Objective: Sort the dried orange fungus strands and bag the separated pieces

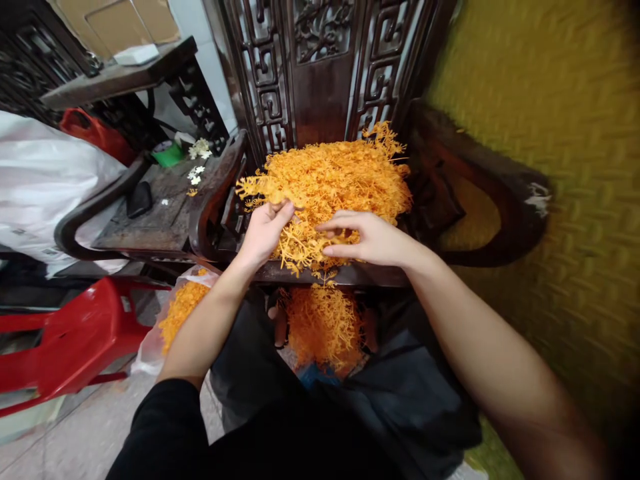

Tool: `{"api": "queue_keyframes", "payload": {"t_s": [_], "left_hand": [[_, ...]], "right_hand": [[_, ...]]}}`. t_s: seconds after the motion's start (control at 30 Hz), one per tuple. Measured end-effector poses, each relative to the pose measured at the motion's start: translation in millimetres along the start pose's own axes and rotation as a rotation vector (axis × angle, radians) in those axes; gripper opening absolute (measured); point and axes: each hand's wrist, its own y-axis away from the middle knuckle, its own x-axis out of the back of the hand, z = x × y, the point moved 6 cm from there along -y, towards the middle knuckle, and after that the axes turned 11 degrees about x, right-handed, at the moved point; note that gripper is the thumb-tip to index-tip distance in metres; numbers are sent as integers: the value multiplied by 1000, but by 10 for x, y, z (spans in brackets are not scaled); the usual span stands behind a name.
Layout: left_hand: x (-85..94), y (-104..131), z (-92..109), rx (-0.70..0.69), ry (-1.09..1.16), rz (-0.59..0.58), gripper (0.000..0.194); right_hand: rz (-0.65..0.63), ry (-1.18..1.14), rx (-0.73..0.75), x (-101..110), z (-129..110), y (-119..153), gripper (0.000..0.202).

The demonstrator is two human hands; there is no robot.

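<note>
A big heap of orange branching sprigs [340, 177] lies on the seat of a dark carved wooden chair [320, 100]. At the heap's front left, my left hand [267, 230] is closed, thumb and index finger pinched on an orange sprig [300, 250] whose far end blends into the others. My right hand [363, 237] is held over the front of the heap, its fingers apart and thumb away from them, with nothing visible in its grasp. Between my legs, below the seat's edge, sits a second pile of orange sprigs [325, 327] with some blue material under it.
Left of my legs stands a clear plastic bag [150, 350] of orange pieces, beside a red plastic stool [80, 333]. A neighbouring wooden seat [150, 230] bears green tape [169, 155], white flowers [200, 149] and a dark object [139, 200]. A curved armrest [520, 200] bounds the right.
</note>
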Motion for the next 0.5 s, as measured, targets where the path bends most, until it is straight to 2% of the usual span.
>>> {"api": "queue_keyframes", "payload": {"t_s": [0.03,0.13,0.2,0.23,0.27,0.4,0.5], "left_hand": [[-45,18,24,6,-32,-30,48],[-231,101,88,24,-139,-144,53],[-362,150,117,22,-163,-222,53],[-419,168,123,22,-170,-253,52],[-467,179,122,27,-180,-276,51],[-553,195,101,74,-232,-305,45],[-539,202,114,102,-255,-280,41]], "right_hand": [[50,-53,-12,21,11,8,51],[318,-195,-34,93,20,38,84],[400,-231,-27,59,-1,39,97],[413,-230,-21,30,-15,32,97],[430,-225,-18,9,-25,25,91],[597,-228,-91,60,19,58,45],[636,-297,-168,113,91,94,33]]}}
